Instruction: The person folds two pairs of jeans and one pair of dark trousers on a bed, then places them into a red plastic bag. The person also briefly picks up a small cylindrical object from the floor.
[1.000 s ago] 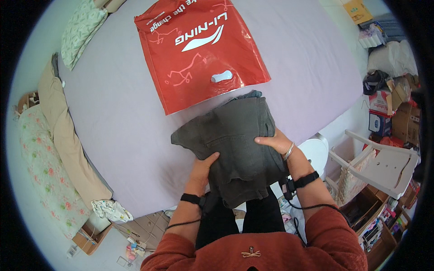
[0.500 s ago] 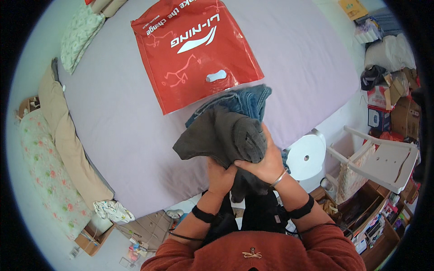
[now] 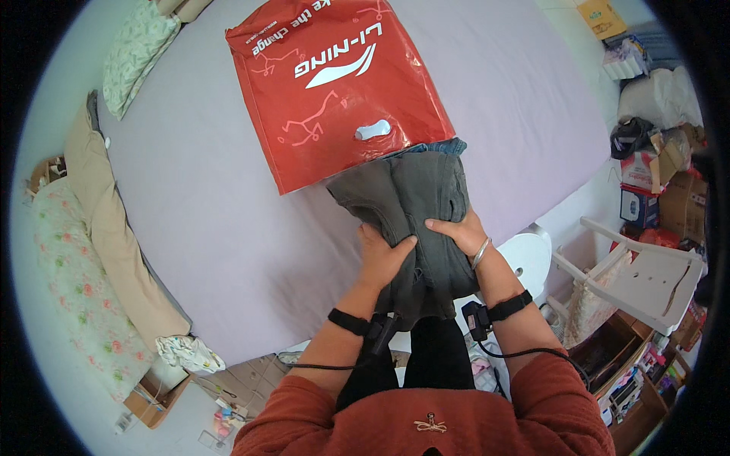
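Dark grey trousers point(image 3: 430, 194) hang and lie folded lengthwise between my hands, their upper part over the near edge of a red plastic bag. My left hand point(image 3: 382, 257) grips their left side, thumb on top and fingers hidden beneath the cloth. On the other side my right hand point(image 3: 459, 230) holds them the same way, its thumb pressed on the cloth. Folded blue jeans point(image 3: 455, 145) show only as a strip behind the trousers. The red bag point(image 3: 342, 106), with white print and a cut-out handle, lies flat on the bed.
A pale lilac sheet covers the bed point(image 3: 205, 197). To the right stand a white round stool point(image 3: 525, 254) and a white chair point(image 3: 646, 277). Boxes and bags point(image 3: 639, 205) are piled along the right side. A floral cloth point(image 3: 84, 281) lies left of the bed.
The bunched trousers have been opened out flatter and longer, and moved slightly right. They now cover most of the jeans. Both hands have moved apart along the sides of the cloth.
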Demonstrator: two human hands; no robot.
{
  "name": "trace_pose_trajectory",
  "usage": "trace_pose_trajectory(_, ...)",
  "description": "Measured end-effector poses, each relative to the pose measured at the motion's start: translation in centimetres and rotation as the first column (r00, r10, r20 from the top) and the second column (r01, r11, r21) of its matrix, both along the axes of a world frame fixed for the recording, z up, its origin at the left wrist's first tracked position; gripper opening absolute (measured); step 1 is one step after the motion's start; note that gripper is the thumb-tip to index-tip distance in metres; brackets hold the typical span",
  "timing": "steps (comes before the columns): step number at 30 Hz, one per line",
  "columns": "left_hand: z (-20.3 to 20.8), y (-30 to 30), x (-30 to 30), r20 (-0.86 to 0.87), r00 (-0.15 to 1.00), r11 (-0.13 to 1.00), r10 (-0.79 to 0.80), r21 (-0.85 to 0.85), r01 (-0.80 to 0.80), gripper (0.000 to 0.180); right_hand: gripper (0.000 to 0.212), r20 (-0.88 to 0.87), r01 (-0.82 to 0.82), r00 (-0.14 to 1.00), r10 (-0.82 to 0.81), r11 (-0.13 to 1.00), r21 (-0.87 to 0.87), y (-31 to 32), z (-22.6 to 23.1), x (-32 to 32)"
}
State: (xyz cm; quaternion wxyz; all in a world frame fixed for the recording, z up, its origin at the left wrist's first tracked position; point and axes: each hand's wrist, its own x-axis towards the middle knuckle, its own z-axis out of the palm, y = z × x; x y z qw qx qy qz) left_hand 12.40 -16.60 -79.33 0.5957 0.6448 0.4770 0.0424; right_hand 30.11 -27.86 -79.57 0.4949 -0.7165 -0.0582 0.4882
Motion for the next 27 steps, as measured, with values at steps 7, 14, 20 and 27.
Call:
trace_pose_trajectory(7, 2.3, 4.6, -0.9, 0.129, 0.862, 0.597, 0.490, -0.770, -0.224, 0.069, 0.076, -0.160, 0.038, 0.987, -0.025, 0.996, 0.079, 0.2, 1.0, 1.1)
trace_pose_trajectory(14, 6.2, 1.4, 0.7, 0.217, 0.970, 0.943, 0.110, -0.332, -0.033, 0.067, 0.075, -0.272, 0.109, 0.959, -0.083, 0.991, 0.083, -2.1, 5.0, 2.6)
trace_pose_trajectory(20, 11.7, 0.2, 0.8, 0.264, 0.923, 0.955, -0.278, 0.180, 0.236, 0.067, 0.074, -0.476, 0.292, 0.856, -0.204, 0.949, 0.118, -4.6, 5.5, 4.1)
trace_pose_trajectory(27, 19.4, -2.7, 0.5, 0.498, 0.607, 0.743, -0.619, 0.122, 0.658, 0.075, 0.074, -0.607, 0.409, 0.754, -0.250, 0.902, 0.137, -9.2, 8.3, 6.3)
